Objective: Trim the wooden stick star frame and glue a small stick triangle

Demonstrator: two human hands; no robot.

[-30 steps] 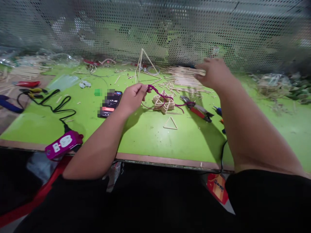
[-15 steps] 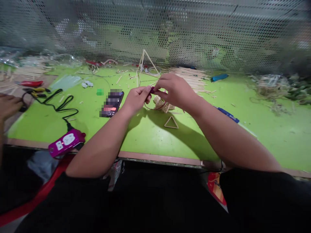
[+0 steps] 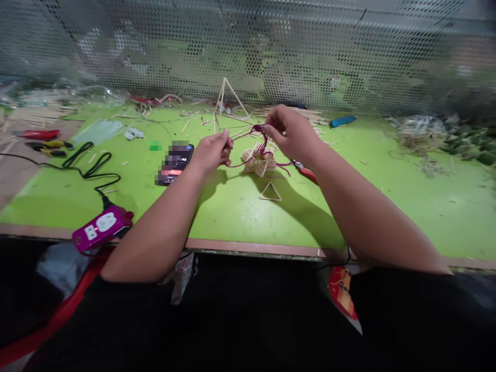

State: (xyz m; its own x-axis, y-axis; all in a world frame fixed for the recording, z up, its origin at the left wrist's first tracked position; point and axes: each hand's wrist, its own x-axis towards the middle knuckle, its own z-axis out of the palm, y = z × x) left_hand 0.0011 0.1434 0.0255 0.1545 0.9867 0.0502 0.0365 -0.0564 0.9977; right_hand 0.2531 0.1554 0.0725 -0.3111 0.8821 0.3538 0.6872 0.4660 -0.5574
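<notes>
Between my two hands runs a purple cord (image 3: 265,149), part of it bunched in loops. My left hand (image 3: 212,153) is closed, pinching one strand between thumb and fingers. My right hand (image 3: 289,132) pinches the tangled part of the cord, higher and to the right. Loose strands hang over a small lattice of wooden sticks (image 3: 253,163) on the table below. Nearer to me lies a flat triangle of sticks (image 3: 270,198). Behind my hands stands a tall pyramid frame of thin sticks (image 3: 233,89).
A phone (image 3: 179,163) lies left of my left hand. Further left are a purple power socket (image 3: 103,227) with a black cable and some pliers (image 3: 50,148). Red-handled cutters (image 3: 306,171) rest under my right forearm. A perforated metal screen (image 3: 232,51) closes off the back.
My hands, close together before, have moved apart, and the purple cord now spreads between them in loose loops. Another person's hand at the far left has left the view.
</notes>
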